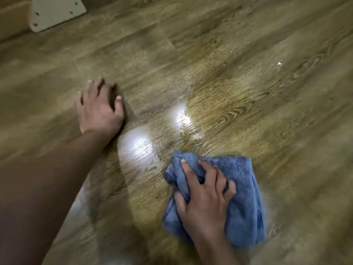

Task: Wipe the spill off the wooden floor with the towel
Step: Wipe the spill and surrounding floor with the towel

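Note:
A crumpled blue towel lies on the wooden floor at the lower right. My right hand grips it from above, fingers curled into the bunched cloth. Just beyond the towel a wet spill shines on the boards, with bright light glare on it. My left hand rests flat on the floor to the left of the spill, fingers spread, holding nothing.
A pale board with screw holes stands at the top left against a wooden skirting. A small white speck lies on the floor at the right. The view is motion-blurred.

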